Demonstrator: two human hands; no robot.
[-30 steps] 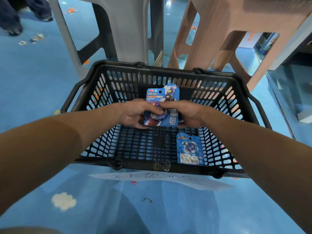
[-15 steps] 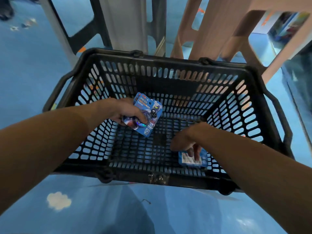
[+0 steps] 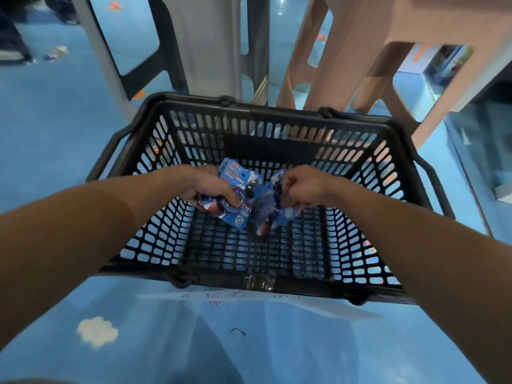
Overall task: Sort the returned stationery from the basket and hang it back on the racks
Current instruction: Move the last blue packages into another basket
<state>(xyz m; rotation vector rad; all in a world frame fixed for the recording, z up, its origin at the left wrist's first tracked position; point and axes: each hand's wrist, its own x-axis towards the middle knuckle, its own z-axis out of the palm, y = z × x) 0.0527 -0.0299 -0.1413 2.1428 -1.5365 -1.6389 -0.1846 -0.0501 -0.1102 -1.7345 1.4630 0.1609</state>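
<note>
Gripping one blue pack point(image 3: 235, 176) in the curled fingers of the left hand point(image 3: 210, 187), inside the black basket point(image 3: 277, 284), above its bottom. Pinching a second pack point(image 3: 266, 217), blurred, in the closed right hand point(image 3: 302, 187), just beside the first. Basket position: on the blue floor point(image 3: 55, 120).

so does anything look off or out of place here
Nothing damaged that I can see. A white sheet of paper lies on the floor at the near edge of the basket, and small scraps litter the floor at far left. The pack in the right hand is too blurred to judge.
</note>
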